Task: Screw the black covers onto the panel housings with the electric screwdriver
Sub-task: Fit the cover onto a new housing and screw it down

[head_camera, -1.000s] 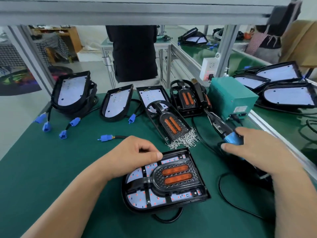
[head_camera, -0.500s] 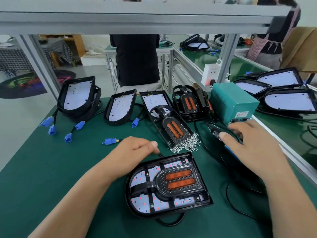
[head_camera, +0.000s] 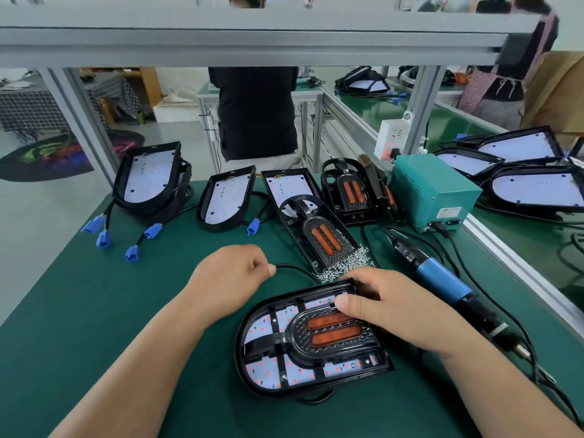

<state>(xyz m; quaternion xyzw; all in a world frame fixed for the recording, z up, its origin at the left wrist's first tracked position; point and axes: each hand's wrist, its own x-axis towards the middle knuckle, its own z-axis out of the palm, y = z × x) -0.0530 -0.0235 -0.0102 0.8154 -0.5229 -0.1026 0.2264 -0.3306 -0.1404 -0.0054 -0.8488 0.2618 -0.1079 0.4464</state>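
The panel housing with its black cover lies flat at six o'clock in the view. The right hand clasps its far right corner, thumb on the cover, probably to steady or turn it, while the left hand at its ten o'clock curls round the black cable, likely keeping the lead clear. The electric screwdriver lies ungripped at two o'clock within easy reach, the loose screws heaped at twelve. Around them a green mat carries more housings and a teal power box under an aluminium frame, with workshop floor beyond.
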